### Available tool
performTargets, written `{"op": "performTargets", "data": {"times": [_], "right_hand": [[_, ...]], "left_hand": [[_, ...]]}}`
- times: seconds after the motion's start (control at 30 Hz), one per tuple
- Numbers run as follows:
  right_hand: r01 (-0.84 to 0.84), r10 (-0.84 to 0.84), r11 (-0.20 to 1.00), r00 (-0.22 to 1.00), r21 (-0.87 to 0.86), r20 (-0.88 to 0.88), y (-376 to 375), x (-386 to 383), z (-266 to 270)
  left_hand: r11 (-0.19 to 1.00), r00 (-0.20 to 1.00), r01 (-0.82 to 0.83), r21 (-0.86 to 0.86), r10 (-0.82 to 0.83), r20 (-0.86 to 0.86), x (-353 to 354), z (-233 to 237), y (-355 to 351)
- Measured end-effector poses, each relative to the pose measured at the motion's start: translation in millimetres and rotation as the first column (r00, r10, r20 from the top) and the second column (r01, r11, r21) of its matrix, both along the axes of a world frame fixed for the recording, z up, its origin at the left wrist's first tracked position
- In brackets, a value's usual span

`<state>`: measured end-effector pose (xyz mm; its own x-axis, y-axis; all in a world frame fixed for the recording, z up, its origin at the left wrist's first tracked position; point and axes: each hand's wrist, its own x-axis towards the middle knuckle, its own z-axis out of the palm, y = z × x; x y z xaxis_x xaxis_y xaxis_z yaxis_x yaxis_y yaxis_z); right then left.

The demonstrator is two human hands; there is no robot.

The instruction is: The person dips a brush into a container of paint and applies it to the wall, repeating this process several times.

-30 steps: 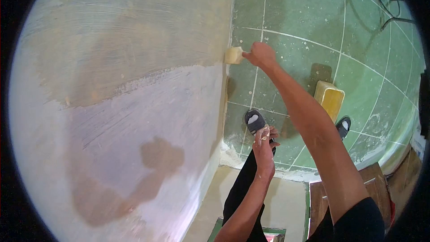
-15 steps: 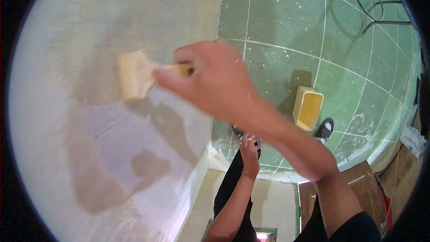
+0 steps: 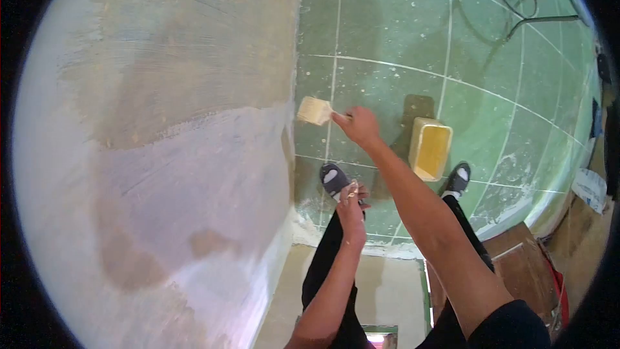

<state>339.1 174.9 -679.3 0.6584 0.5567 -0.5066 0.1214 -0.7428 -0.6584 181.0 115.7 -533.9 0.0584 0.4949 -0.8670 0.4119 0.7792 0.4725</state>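
My right hand is closed round the handle of a wide paintbrush. The brush's pale, coated bristles point left, over the green floor near the foot of the wall and apart from it. Lower down, my left hand hangs by my left foot, fingers apart, with whitish smears on them and nothing plainly held. On the wall at the left, a damp-looking beige area meets a paler, lilac-white one along a ragged edge. A rectangular tub with yellowish contents stands on the floor, right of my right hand.
Green floor tiles with white grout carry pale splatters. Dark bent metal legs stand at the top right. My sandalled feet are on either side below the tub. Wooden panels and a white packet lie at the right.
My right hand has drawn the paintbrush away from in front of the wall, rightward and down over the floor tiles. My left hand stays low, its fingers now more spread.
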Motion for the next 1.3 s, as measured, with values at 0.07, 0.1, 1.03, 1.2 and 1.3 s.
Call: {"op": "performTargets", "data": {"times": [0.07,0.1,1.03,1.2,1.3], "right_hand": [[0.049,-0.053,0.996,0.997,-0.069,-0.063,-60,8,30],[0.058,-0.069,0.994,0.990,-0.096,-0.120,-91,17,55],[0.198,-0.215,0.926,0.977,0.321,0.016,-518,100,727],[0.405,-0.403,0.847,0.912,0.345,-0.080,-555,92,762],[0.516,-0.481,0.793,0.856,0.324,-0.189,-572,89,789]], "left_hand": [[0.999,0.999,0.037,0.013,-0.037,0.006,-9,-3,-12],[0.995,0.993,0.097,0.038,-0.099,0.057,-18,0,-21],[0.939,0.927,-0.136,0.316,0.007,0.376,-114,536,-231],[0.936,0.937,-0.123,0.330,0.000,0.350,-128,531,-210],[0.937,0.933,-0.153,0.315,0.032,0.357,-136,533,-206]]}}
